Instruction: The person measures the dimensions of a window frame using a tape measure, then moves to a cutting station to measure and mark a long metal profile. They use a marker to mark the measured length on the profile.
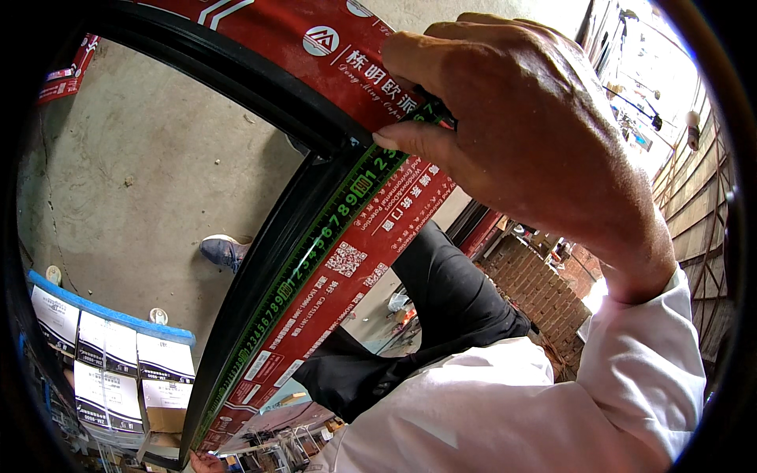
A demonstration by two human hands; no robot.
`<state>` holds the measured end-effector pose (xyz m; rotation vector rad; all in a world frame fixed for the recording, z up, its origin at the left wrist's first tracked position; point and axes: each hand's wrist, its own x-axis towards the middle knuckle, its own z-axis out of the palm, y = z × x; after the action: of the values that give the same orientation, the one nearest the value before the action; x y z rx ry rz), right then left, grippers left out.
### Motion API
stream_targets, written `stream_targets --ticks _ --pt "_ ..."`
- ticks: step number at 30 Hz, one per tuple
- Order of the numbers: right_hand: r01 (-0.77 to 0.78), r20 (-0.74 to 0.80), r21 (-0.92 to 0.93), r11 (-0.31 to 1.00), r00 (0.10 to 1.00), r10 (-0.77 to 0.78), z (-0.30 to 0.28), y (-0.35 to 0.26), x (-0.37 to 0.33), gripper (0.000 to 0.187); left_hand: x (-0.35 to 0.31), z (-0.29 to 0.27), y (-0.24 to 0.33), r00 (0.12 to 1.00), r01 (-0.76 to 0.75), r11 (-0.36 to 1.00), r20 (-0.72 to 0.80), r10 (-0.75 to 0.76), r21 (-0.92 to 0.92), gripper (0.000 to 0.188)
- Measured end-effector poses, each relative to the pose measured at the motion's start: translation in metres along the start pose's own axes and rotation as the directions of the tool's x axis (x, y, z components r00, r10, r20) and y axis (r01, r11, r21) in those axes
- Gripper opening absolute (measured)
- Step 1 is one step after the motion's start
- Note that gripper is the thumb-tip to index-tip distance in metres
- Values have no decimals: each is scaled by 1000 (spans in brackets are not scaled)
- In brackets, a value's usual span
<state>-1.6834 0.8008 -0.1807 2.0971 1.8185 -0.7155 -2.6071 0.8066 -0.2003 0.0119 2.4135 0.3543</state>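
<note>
A black window or door frame [260, 260] covered with red printed protective film [315, 315] stands in front of me, one corner near the middle of the view. Along its side lies the black-and-green blade of a tape measure [323, 236], running from lower left up to the corner. My right hand [528, 118] is closed over the blade at that corner, thumb pressed on it; the tape's case is not visible. At the lower left, the fingers of my left hand [206, 462] are curled at the far end of the blade, mostly cut off by the view's edge.
Several white cartons [106, 394] are stacked at the lower left beside a blue edge strip [110, 309]. A shoe [225, 251] shows on the concrete floor [158, 158] through the frame. Bricks [536, 292] are piled behind my right arm.
</note>
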Motion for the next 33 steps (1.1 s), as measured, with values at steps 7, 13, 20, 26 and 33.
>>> stream_targets --ticks 7,13,20,26,33 --pt "2 10 -8 1000 1000 -2 -1 -6 1 40 -7 1 -11 999 -51 999 -10 51 7 26" --pt "-13 -3 14 1000 1000 13 0 3 -3 41 12 -12 10 958 101 988 278 -66 -113 24" --pt "27 42 27 999 999 -28 -1 4 -2 42 6 -8 -3 991 7 997 136 4 -78 24" --pt "-2 48 18 1000 999 1 -3 2 -2 37 1 -1 2 1000 -23 1000 19 23 6 25" --pt "34 35 56 998 999 -36 -6 -3 1 35 9 -9 -4 996 -11 1000 87 10 13 26"
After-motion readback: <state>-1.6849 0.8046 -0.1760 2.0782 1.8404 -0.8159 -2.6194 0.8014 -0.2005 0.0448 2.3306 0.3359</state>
